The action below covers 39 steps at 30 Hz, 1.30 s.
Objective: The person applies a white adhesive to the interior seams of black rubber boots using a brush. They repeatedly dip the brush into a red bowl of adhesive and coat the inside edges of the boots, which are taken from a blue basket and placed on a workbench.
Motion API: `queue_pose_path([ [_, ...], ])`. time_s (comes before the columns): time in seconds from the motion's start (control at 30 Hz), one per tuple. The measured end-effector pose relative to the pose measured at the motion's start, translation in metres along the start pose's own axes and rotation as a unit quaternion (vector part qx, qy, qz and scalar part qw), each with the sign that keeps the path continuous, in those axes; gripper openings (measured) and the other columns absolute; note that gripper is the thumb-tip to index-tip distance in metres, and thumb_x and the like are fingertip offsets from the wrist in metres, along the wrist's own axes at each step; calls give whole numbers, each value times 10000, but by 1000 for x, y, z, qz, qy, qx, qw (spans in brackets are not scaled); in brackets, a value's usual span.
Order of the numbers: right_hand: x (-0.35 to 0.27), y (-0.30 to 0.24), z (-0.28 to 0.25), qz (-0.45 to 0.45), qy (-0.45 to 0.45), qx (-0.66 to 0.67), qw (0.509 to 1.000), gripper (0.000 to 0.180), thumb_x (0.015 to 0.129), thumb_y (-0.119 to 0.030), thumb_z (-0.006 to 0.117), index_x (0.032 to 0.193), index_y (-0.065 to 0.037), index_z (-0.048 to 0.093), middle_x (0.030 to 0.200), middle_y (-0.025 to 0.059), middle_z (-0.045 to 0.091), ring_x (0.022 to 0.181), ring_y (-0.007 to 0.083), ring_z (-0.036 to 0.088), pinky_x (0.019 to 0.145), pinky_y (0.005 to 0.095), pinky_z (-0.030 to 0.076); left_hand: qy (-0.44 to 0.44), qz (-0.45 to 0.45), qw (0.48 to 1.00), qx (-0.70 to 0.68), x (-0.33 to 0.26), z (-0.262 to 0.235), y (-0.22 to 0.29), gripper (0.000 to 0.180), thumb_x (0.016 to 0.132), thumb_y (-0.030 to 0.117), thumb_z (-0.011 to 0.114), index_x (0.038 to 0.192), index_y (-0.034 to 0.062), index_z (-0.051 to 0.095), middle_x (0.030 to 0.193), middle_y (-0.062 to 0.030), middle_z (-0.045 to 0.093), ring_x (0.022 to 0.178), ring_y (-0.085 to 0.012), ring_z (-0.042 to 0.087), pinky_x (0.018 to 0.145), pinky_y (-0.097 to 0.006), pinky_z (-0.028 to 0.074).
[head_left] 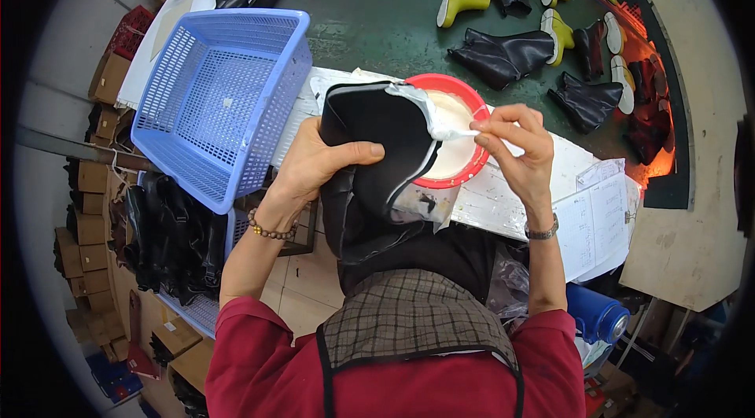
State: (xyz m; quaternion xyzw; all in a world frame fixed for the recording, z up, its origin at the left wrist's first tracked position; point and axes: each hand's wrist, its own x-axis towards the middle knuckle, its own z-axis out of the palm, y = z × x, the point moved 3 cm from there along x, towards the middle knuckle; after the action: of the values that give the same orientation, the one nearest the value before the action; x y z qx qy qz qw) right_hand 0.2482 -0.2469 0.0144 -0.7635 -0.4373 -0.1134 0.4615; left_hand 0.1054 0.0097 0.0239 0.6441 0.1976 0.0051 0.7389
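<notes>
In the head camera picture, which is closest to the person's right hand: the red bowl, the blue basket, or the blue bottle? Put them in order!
From the right hand:
1. The red bowl of white glue, just left of the hand, right by the fingers.
2. The blue bottle, lower down by the right elbow.
3. The blue basket, far over on the left side, beyond the left hand.

Counts:
- One blue plastic basket [224, 95], at worktop [503, 202] left edge.
- One red bowl [452, 135] of white paste on worktop.
- One black boot upper [377, 143], in hand.
- One brush [460, 133].
- One paper sheet [602, 221], worktop right edge.
- Two hands: left hand [314, 162], right hand [515, 143].
- One blue bottle [595, 316], below worktop.
</notes>
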Motion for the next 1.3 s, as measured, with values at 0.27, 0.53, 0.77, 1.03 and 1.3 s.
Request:
queue_pose_path([
  [0.27,18,3,1,-2,-12,4,1000,199,817,-58,822,1016,-59,811,916,41,692,857,168,613,806,310,461,-20,-26,997,70,5,-1,5,386,778,100,871,1085,-76,717,959,-124,764,809,-152,724,766,-290,603],
  [0.53,15,1,24,51,-25,169,984,197,831,-64,827,1025,-40,801,940,48,677,853,125,619,697,258,481,121,142,981,56,18,-11,32,317,820,42,829,1080,-76,690,989,-130,746,866,-172,719,797,-311,604],
  [0.77,13,-16,80,185,63,310,930,273,838,-198,880,991,-6,759,752,-57,586,617,9,414,526,223,312,84,177,980,39,38,18,50,515,865,64,798,1307,-55,561,1159,-122,700,1035,-164,673,920,-305,556],
  [1.03,29,-23,60,310,240,404,826,322,977,-203,734,708,-59,635,643,-124,490,591,-20,341,502,240,229,-93,303,910,267,6,45,2,1639,496,337,1053,1638,50,-85,1664,-238,208,1559,-339,221,1267,-439,194],
  [1.3,14,1,49,269,73,274,921,265,934,-276,788,939,-15,742,687,-60,578,608,40,500,550,247,383,95,384,852,342,-6,23,-36,1024,763,-1,839,1589,-36,236,1534,-258,446,1397,-348,497,1143,-415,415],
])
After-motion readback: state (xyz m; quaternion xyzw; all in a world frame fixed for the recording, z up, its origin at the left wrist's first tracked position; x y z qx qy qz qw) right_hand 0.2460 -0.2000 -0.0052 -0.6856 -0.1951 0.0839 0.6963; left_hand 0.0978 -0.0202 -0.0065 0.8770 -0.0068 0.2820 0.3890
